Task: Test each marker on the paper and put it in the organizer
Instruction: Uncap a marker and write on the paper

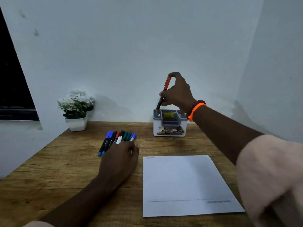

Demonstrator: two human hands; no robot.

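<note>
We are pinching a red-capped marker in our right hand, right of centre in the frame, its lower end dipping into a hole at the upper-left corner of the organizer. If we are tilting it too far, the tip may be catching the rim and tipping the light box toward the wall close behind it. Our left hand is resting, fingers relaxed, on the remaining markers, left of centre; a nudge could roll them toward the table edge at lower left. The paper is lying at lower right, with open room between it and the organizer.
</note>
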